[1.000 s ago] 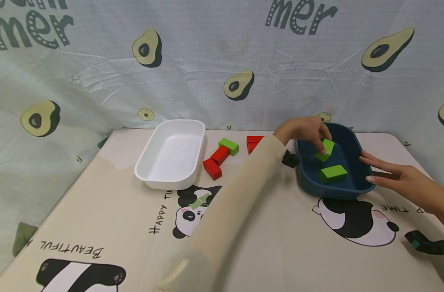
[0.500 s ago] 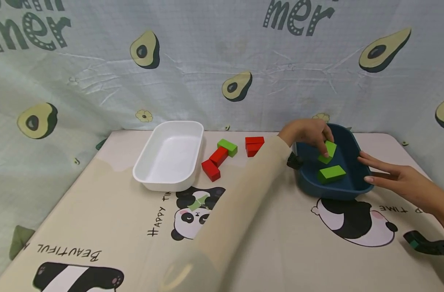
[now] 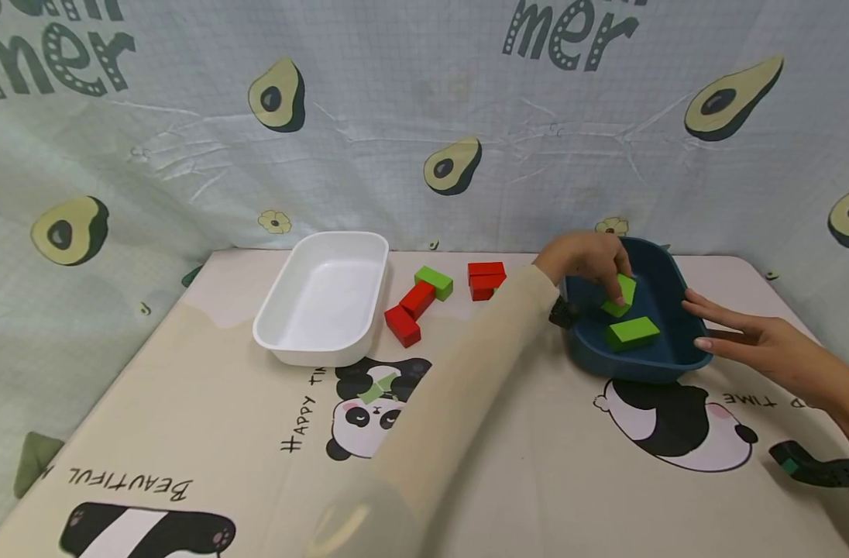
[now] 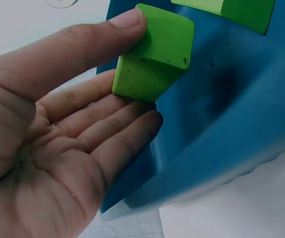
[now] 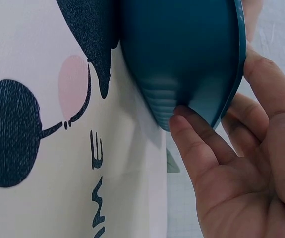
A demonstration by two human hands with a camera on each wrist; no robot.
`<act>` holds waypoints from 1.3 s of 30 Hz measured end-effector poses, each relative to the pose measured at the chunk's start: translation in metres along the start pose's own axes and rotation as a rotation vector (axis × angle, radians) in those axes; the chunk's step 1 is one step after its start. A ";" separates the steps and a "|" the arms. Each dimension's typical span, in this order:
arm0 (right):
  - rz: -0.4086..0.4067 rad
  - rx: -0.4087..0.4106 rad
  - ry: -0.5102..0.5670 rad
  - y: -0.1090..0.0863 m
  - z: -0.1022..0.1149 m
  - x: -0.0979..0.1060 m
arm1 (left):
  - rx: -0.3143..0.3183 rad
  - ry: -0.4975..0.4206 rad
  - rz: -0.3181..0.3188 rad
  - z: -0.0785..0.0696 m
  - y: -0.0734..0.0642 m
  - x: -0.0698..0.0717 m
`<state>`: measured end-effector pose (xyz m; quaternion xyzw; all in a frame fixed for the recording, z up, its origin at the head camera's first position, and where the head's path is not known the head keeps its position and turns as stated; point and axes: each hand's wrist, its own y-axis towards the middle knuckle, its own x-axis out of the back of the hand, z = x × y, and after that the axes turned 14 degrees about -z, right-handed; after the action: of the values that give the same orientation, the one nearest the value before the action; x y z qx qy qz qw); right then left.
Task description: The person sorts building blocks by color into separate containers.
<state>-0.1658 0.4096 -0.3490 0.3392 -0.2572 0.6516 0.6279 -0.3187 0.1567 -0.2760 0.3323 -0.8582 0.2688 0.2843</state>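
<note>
The green block [image 4: 157, 54] in your grasp is bright lime, smooth and straight-edged, with flat faces and a few dark specks and nicks along one edge. It sits tilted, one corner pointing down.

Compared with half a second ago, you have it slightly lower and a little farther left within the blue container [image 3: 627, 366]. That container and the second green block [image 3: 632, 333] on its floor stay put. Beside your sleeve [image 3: 480, 380], a green sliver [image 3: 496, 293] now shows at the near side of the red blocks [image 3: 486, 270].

Your left hand [image 3: 585, 254] pinches the green block narrowly, thumb on top and fingers beneath, reaching in from the container's far left. The green block lies at your left fingertips, inside the container's outline, just beyond the second green block and apart from it; you cannot tell whether it touches the floor. Your right hand [image 3: 773, 342] is spread wide, its extended fingers against the container's right side and its thumb at the near right corner, across the container from the green block.
</note>
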 end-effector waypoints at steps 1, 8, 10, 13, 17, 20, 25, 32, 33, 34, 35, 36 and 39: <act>0.000 -0.001 0.001 0.000 0.000 0.000 | 0.005 0.006 -0.004 0.000 0.000 0.000; 0.001 -0.008 -0.011 0.000 0.001 -0.001 | 0.025 0.053 0.033 -0.001 0.000 -0.002; 0.004 -0.009 -0.006 0.000 0.001 -0.001 | 0.018 0.072 0.040 -0.001 -0.001 -0.002; 0.009 -0.009 0.003 0.001 0.002 -0.002 | -0.015 0.115 0.017 0.001 -0.004 -0.002; 0.010 -0.004 0.002 0.001 0.002 -0.004 | -0.118 0.188 -0.037 0.005 -0.016 0.004; 0.005 0.010 -0.007 0.002 0.003 -0.005 | -0.215 0.218 -0.075 0.011 -0.029 0.015; 0.002 0.024 -0.027 0.002 0.004 -0.005 | -0.305 0.271 -0.145 0.021 -0.058 0.039; -0.001 0.012 -0.045 0.000 0.002 -0.004 | -0.276 0.293 -0.198 0.038 -0.097 0.053; 0.001 0.012 -0.038 0.000 0.002 -0.003 | -0.270 0.285 -0.205 0.041 -0.102 0.054; 0.000 0.009 -0.038 0.001 0.002 -0.003 | -0.262 0.275 -0.212 0.045 -0.107 0.054; 0.000 0.004 -0.033 0.001 0.002 -0.002 | -0.259 0.269 -0.221 0.049 -0.111 0.055; 0.001 -0.001 -0.028 0.001 0.002 -0.002 | -0.256 0.261 -0.231 0.053 -0.114 0.055; 0.015 -0.019 -0.010 0.001 0.002 -0.002 | -0.237 0.214 -0.254 0.066 -0.121 0.056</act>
<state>-0.1670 0.4064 -0.3492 0.3346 -0.2691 0.6521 0.6249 -0.2860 0.0139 -0.2514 0.3716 -0.8000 0.1614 0.4425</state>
